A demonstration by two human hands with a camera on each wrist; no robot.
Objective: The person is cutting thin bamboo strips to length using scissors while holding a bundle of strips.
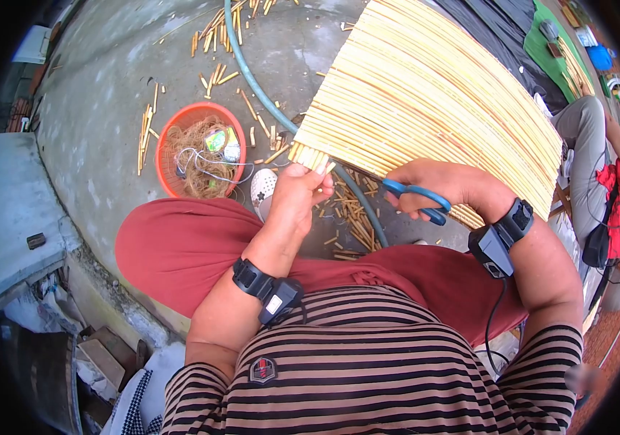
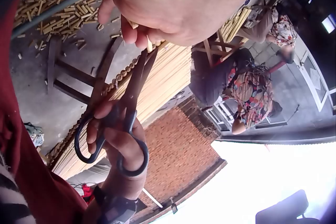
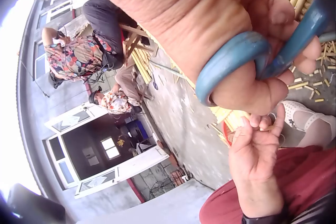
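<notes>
A mat of pale yellow reed sticks (image 1: 426, 94) slopes up away from the person. The left hand (image 1: 299, 190) pinches stick ends at the mat's near left corner; in the left wrist view its fingertips hold a short pale piece (image 2: 149, 44). Curled through the blue handles of the scissors (image 1: 417, 196), the right hand (image 1: 429, 185) lies by the mat's lower edge. The blades (image 2: 137, 79) stand slightly apart in the left wrist view, tips close to the left fingertips. In the right wrist view the right hand (image 3: 226, 40) partly hides the mat, with the left hand (image 3: 256, 153) beyond it.
An orange basket (image 1: 165, 170) of brown fibre stands left of the mat. Cut stick pieces (image 1: 357, 217) litter the floor, and a green hose (image 1: 252, 80) crosses it. Another person in grey trousers (image 1: 587, 152) sits at the right. Wooden supports (image 2: 79, 79) stand beneath the mat.
</notes>
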